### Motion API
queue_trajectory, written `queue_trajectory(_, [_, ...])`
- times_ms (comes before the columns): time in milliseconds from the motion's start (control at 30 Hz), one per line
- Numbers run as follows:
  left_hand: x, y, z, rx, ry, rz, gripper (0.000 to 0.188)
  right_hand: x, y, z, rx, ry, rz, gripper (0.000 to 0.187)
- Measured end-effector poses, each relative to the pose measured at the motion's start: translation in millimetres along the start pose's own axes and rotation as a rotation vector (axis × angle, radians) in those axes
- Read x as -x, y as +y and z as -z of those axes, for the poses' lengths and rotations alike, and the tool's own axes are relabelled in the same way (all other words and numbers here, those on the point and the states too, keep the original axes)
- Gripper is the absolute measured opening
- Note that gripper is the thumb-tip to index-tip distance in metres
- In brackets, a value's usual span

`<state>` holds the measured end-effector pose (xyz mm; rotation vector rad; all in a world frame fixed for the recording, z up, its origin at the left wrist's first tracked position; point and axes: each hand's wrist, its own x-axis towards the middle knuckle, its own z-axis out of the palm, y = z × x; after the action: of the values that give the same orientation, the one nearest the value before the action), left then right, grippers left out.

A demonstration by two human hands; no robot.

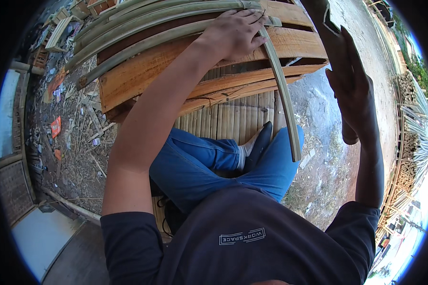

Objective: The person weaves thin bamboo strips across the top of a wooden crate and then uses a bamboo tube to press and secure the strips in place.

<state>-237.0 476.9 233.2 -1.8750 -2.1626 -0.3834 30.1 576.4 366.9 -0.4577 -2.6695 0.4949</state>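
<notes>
My left hand (237, 35) rests over the place where a crosswise bamboo strip (283, 97) meets long bamboo strips (142, 31) on a wooden crate (142, 88). Its fingers press on the crossing, and the thumb lies against the crosswise strip. That strip slopes down toward my right knee. My right hand (354, 95) is raised at the right, wrapped round a dark, machete-like tool (321, 19) with a rounded handle end below the palm. The tool is in shadow, apart from the strips, and its exact shape is hard to make out.
I sit cross-legged on a slatted bamboo platform (223, 116) with the crate before me. Scraps and litter (57, 126) cover the ground at left. Several small crates (59, 35) stand at far left. Stacked bamboo poles (409, 137) line the right side.
</notes>
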Motion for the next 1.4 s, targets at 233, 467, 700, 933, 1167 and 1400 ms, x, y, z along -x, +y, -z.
queue_trajectory(233, [-1.1, -6.9, -1.5, 0.008, 0.058, -0.035, 0.063, -5.3, 3.9, -0.1, 0.021, -0.091, -0.004, 0.076])
queue_trajectory(467, [-0.9, -4.7, -1.4, -0.04, -0.03, -0.004, 0.064, -11.2, -8.9, 9.7, -0.092, -0.12, -0.208, 0.077])
queue_trajectory(700, [-1.9, -4.5, 0.2, -0.029, -0.07, -0.012, 0.063, -26.4, 10.2, 13.8, 0.025, -0.158, -0.087, 0.074])
queue_trajectory(933, [0.5, 0.5, 4.9, 0.018, -0.058, -0.027, 0.063, -21.5, 14.7, 0.6, 0.16, -0.251, 0.032, 0.078])
queue_trajectory(1167, [-1.3, -3.6, -1.8, -0.014, -0.032, -0.027, 0.064, -24.5, 13.9, -6.1, 0.172, -0.212, 0.098, 0.075])
queue_trajectory(1400, [-3.9, -0.1, -5.9, 0.001, -0.061, 0.002, 0.065, -17.4, 9.2, 0.7, 0.285, -0.237, -0.037, 0.08])
